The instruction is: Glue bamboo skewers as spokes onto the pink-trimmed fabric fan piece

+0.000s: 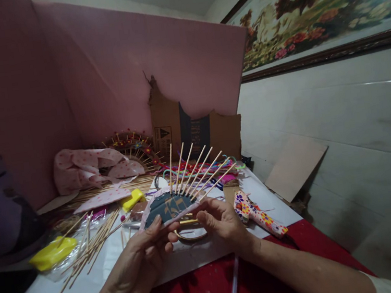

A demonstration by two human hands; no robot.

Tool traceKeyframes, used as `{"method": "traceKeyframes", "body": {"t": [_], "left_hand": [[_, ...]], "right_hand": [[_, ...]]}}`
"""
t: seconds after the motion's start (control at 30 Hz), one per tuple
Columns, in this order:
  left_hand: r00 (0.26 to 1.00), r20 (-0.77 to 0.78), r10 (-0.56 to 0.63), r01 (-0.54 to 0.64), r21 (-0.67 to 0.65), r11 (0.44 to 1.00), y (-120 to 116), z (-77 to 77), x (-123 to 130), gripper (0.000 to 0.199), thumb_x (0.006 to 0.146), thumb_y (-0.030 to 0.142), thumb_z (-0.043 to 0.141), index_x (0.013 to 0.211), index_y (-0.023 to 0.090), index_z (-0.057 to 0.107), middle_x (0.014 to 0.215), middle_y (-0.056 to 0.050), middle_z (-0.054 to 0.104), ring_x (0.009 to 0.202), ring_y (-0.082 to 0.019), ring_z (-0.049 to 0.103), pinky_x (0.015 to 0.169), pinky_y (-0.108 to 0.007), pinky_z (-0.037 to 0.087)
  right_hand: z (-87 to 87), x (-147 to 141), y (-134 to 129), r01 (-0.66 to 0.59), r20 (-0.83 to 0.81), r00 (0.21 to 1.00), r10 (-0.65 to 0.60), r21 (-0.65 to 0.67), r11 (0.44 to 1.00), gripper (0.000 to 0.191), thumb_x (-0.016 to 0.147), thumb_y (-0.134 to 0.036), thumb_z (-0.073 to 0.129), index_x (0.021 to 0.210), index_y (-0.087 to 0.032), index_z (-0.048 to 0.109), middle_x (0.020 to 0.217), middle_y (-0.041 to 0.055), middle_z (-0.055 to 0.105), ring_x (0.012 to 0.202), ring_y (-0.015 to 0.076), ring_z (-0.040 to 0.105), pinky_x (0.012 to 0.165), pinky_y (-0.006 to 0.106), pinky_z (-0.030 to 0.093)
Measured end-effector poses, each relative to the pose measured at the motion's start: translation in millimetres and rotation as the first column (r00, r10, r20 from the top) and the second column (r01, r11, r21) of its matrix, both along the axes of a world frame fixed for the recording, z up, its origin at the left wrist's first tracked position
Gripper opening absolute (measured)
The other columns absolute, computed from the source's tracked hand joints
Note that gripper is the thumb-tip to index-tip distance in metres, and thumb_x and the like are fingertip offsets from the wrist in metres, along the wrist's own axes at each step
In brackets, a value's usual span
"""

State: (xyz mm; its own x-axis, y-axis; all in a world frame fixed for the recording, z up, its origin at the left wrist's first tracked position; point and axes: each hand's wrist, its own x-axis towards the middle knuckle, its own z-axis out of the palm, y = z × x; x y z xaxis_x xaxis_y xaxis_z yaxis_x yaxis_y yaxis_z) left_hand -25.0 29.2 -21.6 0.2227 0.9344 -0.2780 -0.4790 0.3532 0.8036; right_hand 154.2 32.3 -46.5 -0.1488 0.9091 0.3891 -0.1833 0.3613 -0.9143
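A half-round cardboard piece [168, 209], dark blue-grey with a pale fabric rim, is held up over the white table cover. Several thin wooden sticks [194, 173] fan out from its curved edge. At its lower left, my left hand [148, 250] grips it, thumb on the face and fingers beneath. My right hand [224, 222] is closed at its right end, thumb and fingers bent around the edge there. Beneath the piece lies a round hoop [192, 235], partly hidden. Just right of my right hand rests a flower-patterned glue gun [259, 212].
Loose sticks [86, 249] and yellow clay packs [55, 252] lie at left. Behind are spotted pink fabric [81, 165], a decorated stick fan [137, 147], coloured pipe cleaners [205, 164] and torn cardboard [197, 131]. A clear rod [234, 281] lies on red cloth [201, 291] in front.
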Motion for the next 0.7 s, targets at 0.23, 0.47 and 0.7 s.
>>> {"method": "traceKeyframes", "body": {"t": [0.23,0.47,0.7], "left_hand": [[1.0,-0.016,-0.006,0.007,0.024,1.0,-0.9,2.2,-0.7,0.026,0.084,0.012,0.049,0.071,0.002,0.069,0.068,-0.014,0.068,0.053,-0.01,0.059,0.05,-0.016,0.053],[0.999,0.026,-0.031,0.029,0.051,0.998,0.3,-3.5,-0.9,0.021,0.082,0.011,0.052,0.071,0.004,0.069,0.069,-0.014,0.069,0.053,-0.011,0.06,0.047,-0.016,0.051],[0.997,0.035,-0.067,0.065,0.071,0.995,1.3,-7.6,-2.4,0.019,0.082,0.013,0.054,0.076,0.005,0.069,0.063,-0.011,0.067,0.053,-0.011,0.06,0.049,-0.016,0.05]], "right_hand": [[4.5,0.5,-1.0,0.106,0.013,0.994,-0.107,0.028,0.994,0.026,0.079,-0.042,0.059,0.074,-0.016,0.059,0.062,-0.0033,0.053,0.047,0.0064,0.043,0.049,0.02,0.038],[5.4,-0.6,-1.3,0.179,0.002,0.984,-0.179,0.021,0.984,0.032,0.082,-0.045,0.054,0.07,-0.015,0.057,0.055,-0.0042,0.049,0.047,0.0069,0.04,0.05,0.02,0.036],[8.1,-2.6,0.0,0.205,0.007,0.979,-0.205,-0.018,0.979,0.033,0.081,-0.045,0.056,0.068,-0.015,0.056,0.053,-0.0037,0.051,0.043,0.0064,0.04,0.044,0.02,0.033]]}}
